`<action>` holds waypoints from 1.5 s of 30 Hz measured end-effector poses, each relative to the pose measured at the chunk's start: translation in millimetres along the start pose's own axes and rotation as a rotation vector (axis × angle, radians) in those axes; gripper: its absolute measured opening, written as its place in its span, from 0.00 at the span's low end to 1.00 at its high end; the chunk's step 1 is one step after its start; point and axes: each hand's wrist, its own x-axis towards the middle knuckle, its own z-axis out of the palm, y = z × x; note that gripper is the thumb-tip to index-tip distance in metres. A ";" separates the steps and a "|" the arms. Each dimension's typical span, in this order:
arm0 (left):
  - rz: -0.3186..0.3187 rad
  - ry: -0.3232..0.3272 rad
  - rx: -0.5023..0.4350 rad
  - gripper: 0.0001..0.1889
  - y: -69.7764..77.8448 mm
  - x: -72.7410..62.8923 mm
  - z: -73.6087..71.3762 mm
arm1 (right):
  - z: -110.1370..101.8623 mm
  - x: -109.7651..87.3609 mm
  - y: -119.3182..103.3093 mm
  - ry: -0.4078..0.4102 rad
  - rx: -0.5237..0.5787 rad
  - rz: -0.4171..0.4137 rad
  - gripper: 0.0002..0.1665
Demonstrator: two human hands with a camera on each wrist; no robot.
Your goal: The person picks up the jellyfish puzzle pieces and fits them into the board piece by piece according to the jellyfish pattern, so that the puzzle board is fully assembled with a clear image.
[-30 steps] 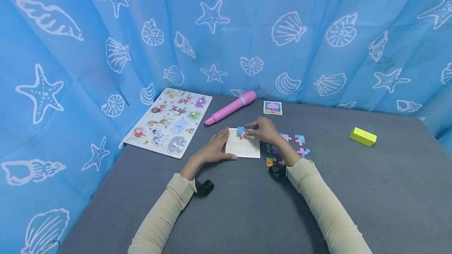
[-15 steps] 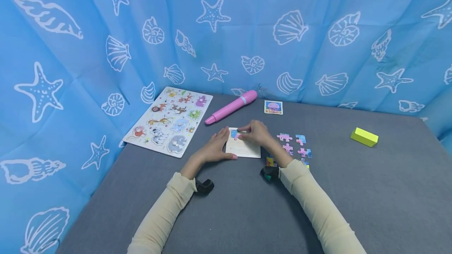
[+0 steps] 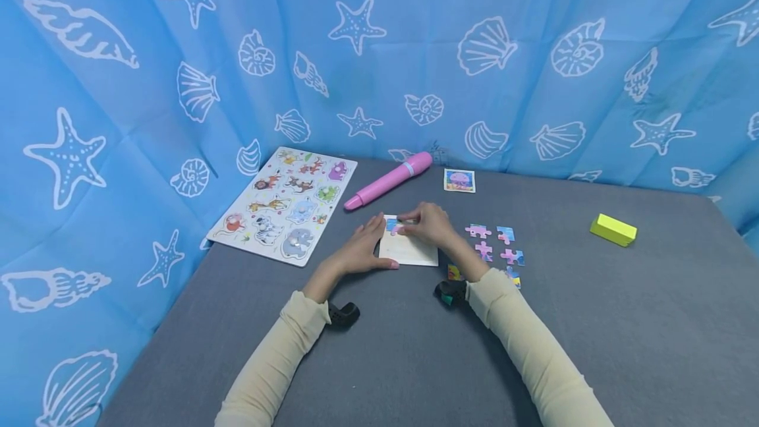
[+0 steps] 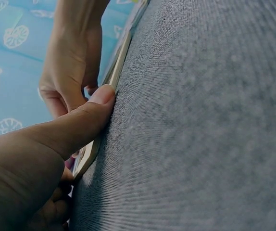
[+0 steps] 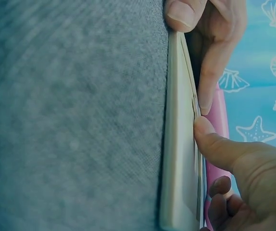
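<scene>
In the head view a pale wooden puzzle tray [image 3: 415, 252] lies flat on the table. My left hand [image 3: 358, 246] rests along its left side, fingers stretched toward the far corner and thumb on the near edge; the left wrist view shows that thumb against the tray's rim [image 4: 121, 60]. Above the far left corner, my right hand [image 3: 431, 224] pinches a blue and pink jigsaw piece [image 3: 393, 225] between thumb and fingers. The right wrist view has the right thumb [image 5: 215, 139] low at the tray's surface; the piece is mostly hidden there.
Several loose jigsaw pieces [image 3: 483, 250] lie right of the tray, some hidden by the right forearm. Behind are a pink marker-shaped tube [image 3: 388, 183] and a small jellyfish picture [image 3: 459, 180]. An animal board [image 3: 284, 206] lies left; a yellow block [image 3: 613, 230] sits right.
My right hand has moved left and slightly nearer with the jigsaw piece, bringing it down to the tray's far left corner. The left hand has stayed in place.
</scene>
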 end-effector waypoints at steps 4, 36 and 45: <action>0.011 0.001 -0.004 0.53 -0.2 0.8 1.3 | -2.8 -1.2 4.1 -0.003 0.016 0.001 0.21; 0.050 -0.024 -0.016 0.51 -3.9 2.3 1.7 | -96.5 -63.6 107.7 -0.025 0.032 0.094 0.27; 0.048 -0.022 -0.013 0.51 -3.4 4.7 3.6 | -96.4 -65.8 113.8 -0.031 0.083 0.119 0.24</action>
